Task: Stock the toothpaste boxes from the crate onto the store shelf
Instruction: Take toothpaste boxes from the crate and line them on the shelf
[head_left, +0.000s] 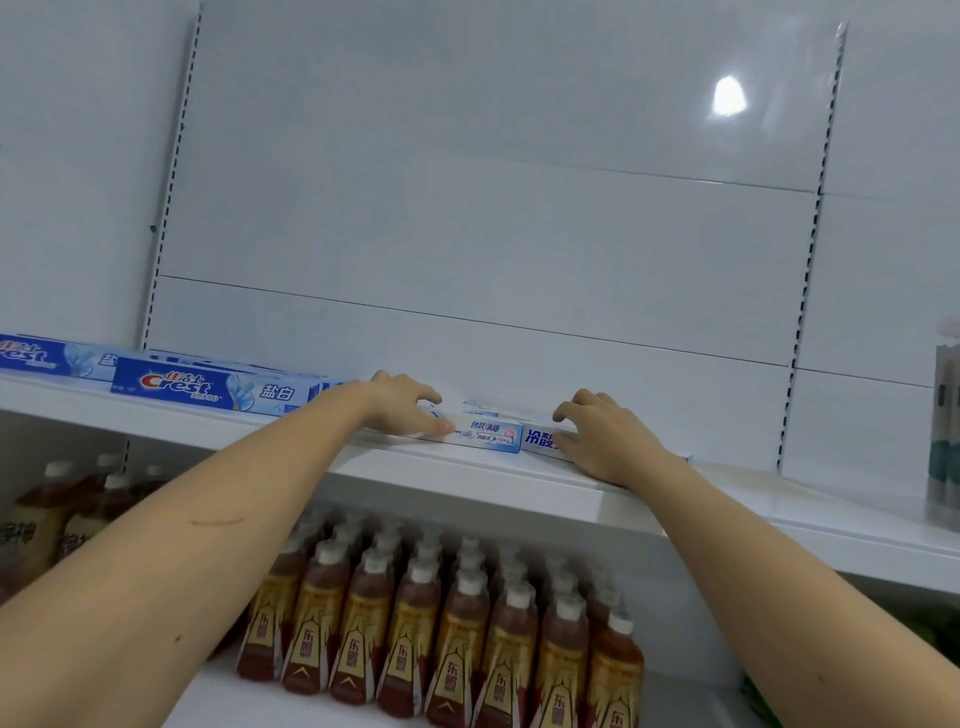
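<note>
A white and light-blue toothpaste box (488, 434) lies lengthwise on the white store shelf (467, 480), near its front edge. My left hand (402, 402) rests on the box's left end, fingers curled over it. My right hand (597, 439) covers its right end, where blue characters show. Another box edge (480, 407) peeks out just behind it. Blue Crest toothpaste boxes (218, 389) lie in a row to the left on the same shelf. The crate is out of view.
Below the shelf stand several rows of brown drink bottles with white caps (457, 623), and more bottles at the far left (47, 519). A tall pale package (945, 436) stands on the shelf at the right edge. White back panels rise behind.
</note>
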